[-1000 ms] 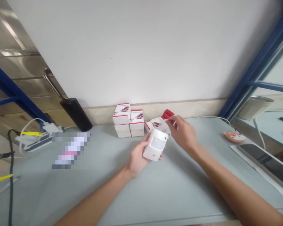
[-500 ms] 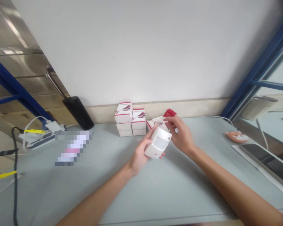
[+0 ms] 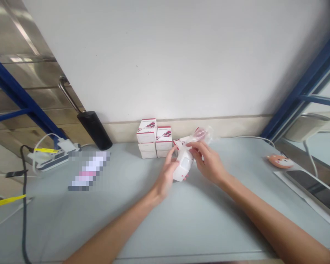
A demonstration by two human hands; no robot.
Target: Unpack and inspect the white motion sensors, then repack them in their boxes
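Observation:
A white plastic device with a paler window is held in my left hand, whose fingers wrap round its side. At the device's upper end, my right hand has its thumb and fingertips closed on a clear plastic bag. The bag spreads up and away behind my fingers. Just behind the hands lies a red-and-white box, partly hidden. Small white boxes with red edges are stacked to the left of it, against the wall.
On the grey table, a black cylinder, a power strip with cables and a blurred-out flat item are at left. An orange animal-shaped item and a dark phone-like device lie at right.
The clear bag now shows raised beyond my right fingers. The device has tilted in my left hand, and my right hand has come over its upper end. The view has shifted slightly.

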